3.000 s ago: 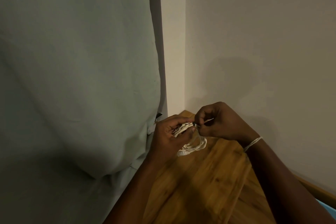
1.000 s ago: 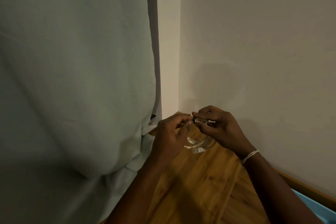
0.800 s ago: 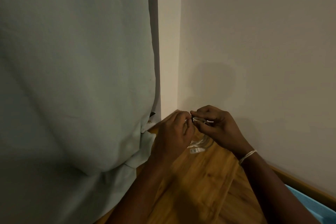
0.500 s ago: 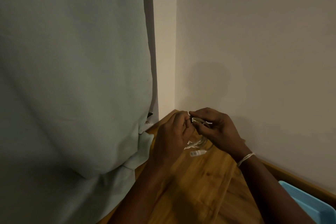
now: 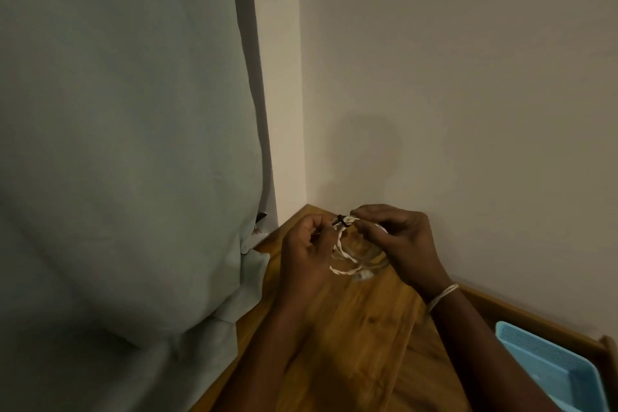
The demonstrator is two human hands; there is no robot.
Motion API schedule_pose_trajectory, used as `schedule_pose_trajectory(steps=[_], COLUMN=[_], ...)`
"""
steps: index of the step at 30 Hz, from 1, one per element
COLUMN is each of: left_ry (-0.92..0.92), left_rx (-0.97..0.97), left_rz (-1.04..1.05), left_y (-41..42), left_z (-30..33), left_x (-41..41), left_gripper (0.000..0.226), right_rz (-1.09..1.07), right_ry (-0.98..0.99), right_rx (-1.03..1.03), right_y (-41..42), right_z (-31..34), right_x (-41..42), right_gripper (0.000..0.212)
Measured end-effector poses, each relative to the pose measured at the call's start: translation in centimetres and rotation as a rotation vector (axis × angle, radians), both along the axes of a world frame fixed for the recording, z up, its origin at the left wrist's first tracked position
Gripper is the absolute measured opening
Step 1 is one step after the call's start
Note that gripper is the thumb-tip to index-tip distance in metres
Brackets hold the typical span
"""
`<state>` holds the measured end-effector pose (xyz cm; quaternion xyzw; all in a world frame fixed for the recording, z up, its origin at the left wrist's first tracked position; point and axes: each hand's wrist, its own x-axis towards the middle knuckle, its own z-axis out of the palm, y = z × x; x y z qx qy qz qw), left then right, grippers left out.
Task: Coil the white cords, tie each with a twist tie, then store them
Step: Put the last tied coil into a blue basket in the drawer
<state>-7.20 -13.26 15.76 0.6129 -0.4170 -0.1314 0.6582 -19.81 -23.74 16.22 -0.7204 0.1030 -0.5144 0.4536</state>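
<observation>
**Coiled cord held over the table corner**

A wooden table (image 5: pixel 351 344) fits into the corner of a plain beige wall (image 5: pixel 468 77), with a pale grey-green curtain (image 5: pixel 117 144) hanging along its left edge and bunching onto the wood. At the lower right, a light blue tray (image 5: pixel 551 375) rests on the table near the wall.

Both hands meet just above the far corner of the table. The left hand (image 5: pixel 306 252) has its fingers curled, pinching the top of a coiled white cord (image 5: pixel 341 256) where a dark twist tie (image 5: pixel 341 219) wraps it. The right hand (image 5: pixel 398 237) pinches the same top part of the coil from the other side, fingers bent around it. The cord's loops hang down between the two hands, close over the wood. A pale string band (image 5: pixel 441 294) circles the right wrist.
</observation>
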Motion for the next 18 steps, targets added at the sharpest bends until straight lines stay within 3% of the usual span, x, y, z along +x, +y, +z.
schedule_pose_trajectory(steps=[3,6,10,15,18], left_ry=[0.084,0.108,0.196,0.318,0.408], left_rx=[-0.023,-0.086,-0.036,0.139,0.207], left_rz=[0.010,0.058,0.029,-0.102,-0.224], left_y=[-1.0,-2.6,-4.9,-8.5,-10.7], left_z=[-0.7,-2.0,-5.1,-8.5,-9.8], left_x=[-2.1,-4.3,-8.1,-14.5,-18.9], left_gripper=[0.016,0.011,0.005,0.005,0.006], right_rz=[-0.038,-0.183,-0.379,-0.420,-0.462], right_ry=[-0.091,-0.107,0.087,0.412,0.399], right_rx=[0.210,0.280,0.207,0.281,0.419], right_y=[1.1,1.6,2.0,0.8,-1.4], right_z=[-1.5,-3.0,-5.4,-9.3,-11.0], right_x=[0.0,-0.8,-4.4,-14.2,-20.0], right_gripper=[0.015,0.016,0.025,0.039,0.038])
